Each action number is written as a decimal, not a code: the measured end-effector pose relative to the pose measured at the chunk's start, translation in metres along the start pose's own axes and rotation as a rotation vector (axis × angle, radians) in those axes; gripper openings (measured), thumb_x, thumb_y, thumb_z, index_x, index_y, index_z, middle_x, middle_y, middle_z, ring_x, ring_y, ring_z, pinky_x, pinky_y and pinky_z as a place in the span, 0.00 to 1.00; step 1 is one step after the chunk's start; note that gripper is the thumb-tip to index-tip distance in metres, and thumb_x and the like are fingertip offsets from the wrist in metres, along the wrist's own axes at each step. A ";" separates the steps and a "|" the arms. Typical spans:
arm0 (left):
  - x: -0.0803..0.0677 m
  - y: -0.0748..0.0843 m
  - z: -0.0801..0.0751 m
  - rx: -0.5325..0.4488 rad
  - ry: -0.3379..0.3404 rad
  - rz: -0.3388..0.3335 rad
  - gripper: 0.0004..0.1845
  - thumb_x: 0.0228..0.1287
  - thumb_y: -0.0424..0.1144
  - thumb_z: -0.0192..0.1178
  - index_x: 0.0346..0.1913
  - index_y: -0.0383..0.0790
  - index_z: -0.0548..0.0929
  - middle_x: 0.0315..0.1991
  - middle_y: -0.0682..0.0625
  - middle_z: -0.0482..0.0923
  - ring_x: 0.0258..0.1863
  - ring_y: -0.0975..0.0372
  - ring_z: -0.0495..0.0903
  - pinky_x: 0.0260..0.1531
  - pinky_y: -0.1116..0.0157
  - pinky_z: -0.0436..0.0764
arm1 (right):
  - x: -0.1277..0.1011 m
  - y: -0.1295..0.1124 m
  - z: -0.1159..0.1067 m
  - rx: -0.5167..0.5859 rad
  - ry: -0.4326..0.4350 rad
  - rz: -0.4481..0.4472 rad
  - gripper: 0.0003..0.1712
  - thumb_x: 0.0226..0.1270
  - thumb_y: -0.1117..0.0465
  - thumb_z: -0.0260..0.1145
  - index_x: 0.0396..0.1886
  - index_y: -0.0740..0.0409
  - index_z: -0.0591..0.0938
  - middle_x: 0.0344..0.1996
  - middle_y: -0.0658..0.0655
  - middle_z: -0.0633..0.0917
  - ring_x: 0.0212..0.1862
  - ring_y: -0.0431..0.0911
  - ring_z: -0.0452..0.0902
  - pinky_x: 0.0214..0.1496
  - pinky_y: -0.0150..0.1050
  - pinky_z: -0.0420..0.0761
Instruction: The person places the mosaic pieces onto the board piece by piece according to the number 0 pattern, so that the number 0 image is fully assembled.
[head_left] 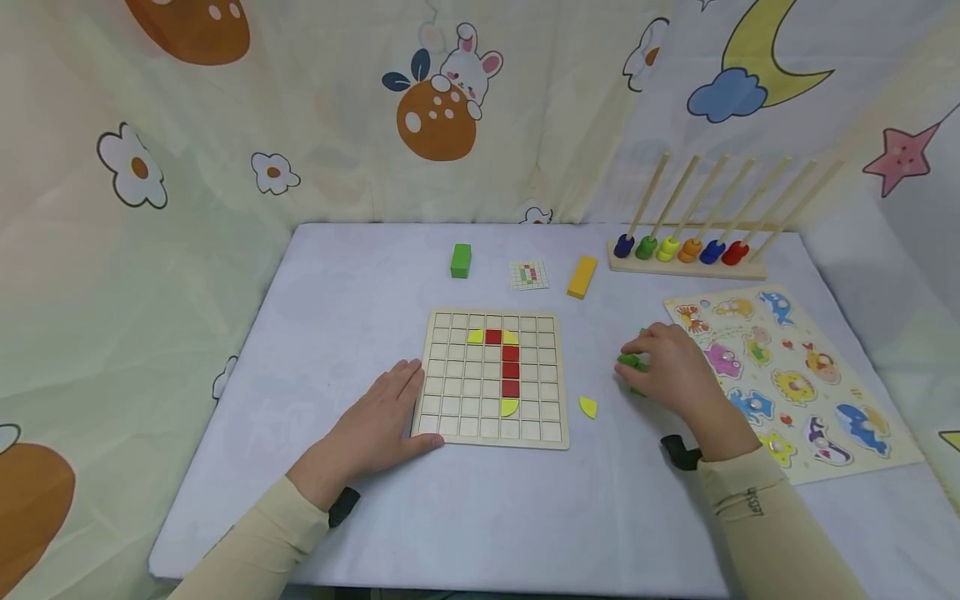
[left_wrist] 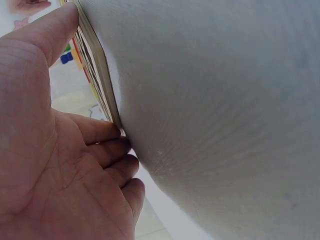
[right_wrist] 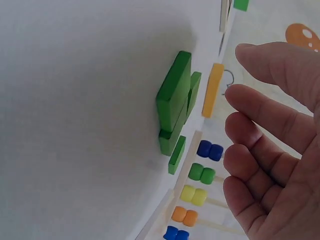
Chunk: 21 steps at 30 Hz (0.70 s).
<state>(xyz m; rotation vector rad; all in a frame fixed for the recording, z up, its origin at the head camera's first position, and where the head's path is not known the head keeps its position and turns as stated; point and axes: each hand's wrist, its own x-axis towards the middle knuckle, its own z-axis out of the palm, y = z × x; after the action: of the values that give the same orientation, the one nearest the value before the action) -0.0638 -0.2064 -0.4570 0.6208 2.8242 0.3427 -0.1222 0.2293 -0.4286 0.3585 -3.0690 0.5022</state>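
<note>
The left hand (head_left: 375,429) lies flat and open at the grid board's (head_left: 450,433) seven-o'clock corner, fingertips against its edge, and should keep pressing there so the board, with its red and yellow tiles, does not slide. At the board's three o'clock, past a loose yellow piece (head_left: 588,407), the right hand (head_left: 675,371) hovers over the green tiles (right_wrist: 175,102), fingers loosely spread and holding nothing; it would do best to pinch one top tile by its edges. How many green tiles lie there is hard to count.

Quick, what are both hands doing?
Left hand: open, resting flat against the grid board.
Right hand: open, fingers by the green pieces, holding nothing.
</note>
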 end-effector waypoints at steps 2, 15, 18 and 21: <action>0.000 0.000 0.000 -0.003 -0.001 -0.001 0.59 0.66 0.69 0.63 0.83 0.32 0.51 0.86 0.40 0.47 0.86 0.47 0.47 0.85 0.50 0.54 | 0.001 0.002 0.000 -0.003 -0.006 0.010 0.16 0.62 0.54 0.78 0.46 0.58 0.92 0.43 0.61 0.84 0.48 0.57 0.76 0.54 0.57 0.79; -0.001 0.000 0.000 -0.007 -0.006 -0.005 0.59 0.66 0.69 0.64 0.83 0.32 0.51 0.86 0.40 0.46 0.86 0.48 0.46 0.85 0.49 0.54 | 0.001 0.013 0.003 -0.027 0.003 0.028 0.19 0.63 0.53 0.78 0.47 0.61 0.92 0.45 0.65 0.85 0.49 0.60 0.77 0.53 0.59 0.77; -0.001 0.000 0.000 -0.008 -0.005 -0.004 0.59 0.66 0.68 0.64 0.83 0.32 0.51 0.86 0.40 0.46 0.86 0.48 0.46 0.85 0.49 0.54 | 0.002 0.016 0.003 -0.021 -0.002 0.043 0.20 0.63 0.52 0.77 0.47 0.61 0.92 0.45 0.65 0.84 0.49 0.60 0.76 0.52 0.58 0.77; 0.000 0.000 0.000 -0.007 -0.001 -0.001 0.59 0.66 0.68 0.64 0.83 0.32 0.51 0.86 0.39 0.46 0.86 0.47 0.46 0.85 0.49 0.54 | 0.003 0.018 0.004 -0.018 -0.010 0.051 0.20 0.63 0.52 0.77 0.48 0.61 0.92 0.45 0.65 0.84 0.48 0.59 0.76 0.51 0.58 0.77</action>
<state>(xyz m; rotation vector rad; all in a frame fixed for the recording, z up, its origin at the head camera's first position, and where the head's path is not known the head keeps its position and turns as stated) -0.0633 -0.2063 -0.4570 0.6177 2.8207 0.3510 -0.1291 0.2435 -0.4378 0.2838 -3.0972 0.4751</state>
